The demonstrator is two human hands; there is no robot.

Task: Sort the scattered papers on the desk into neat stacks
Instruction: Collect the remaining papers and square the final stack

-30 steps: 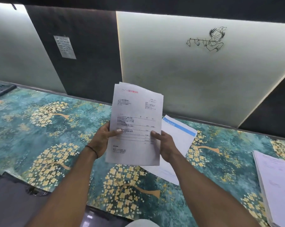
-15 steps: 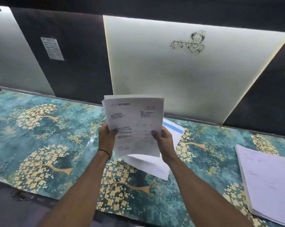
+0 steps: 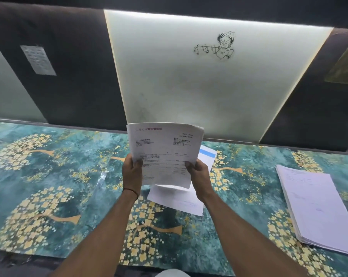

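A sheaf of printed papers (image 3: 165,152) with a red heading is held upright above the desk. My left hand (image 3: 132,172) grips its left edge and my right hand (image 3: 199,174) grips its right edge, thumbs on the front page. Under it on the desk lies a loose white sheet with a blue band (image 3: 207,154); its lower part shows below the sheaf. A thick neat stack of papers (image 3: 316,208) lies flat at the right of the desk.
The desk (image 3: 49,176) is covered in a teal cloth with golden trees. Behind it stand dark and lit pale wall panels (image 3: 189,80), one with a small line drawing. A notice (image 3: 38,59) hangs on the left dark panel.
The sheaf has been squared up and lowered slightly between both hands. The view has shifted right, so the right-hand stack shows more fully.
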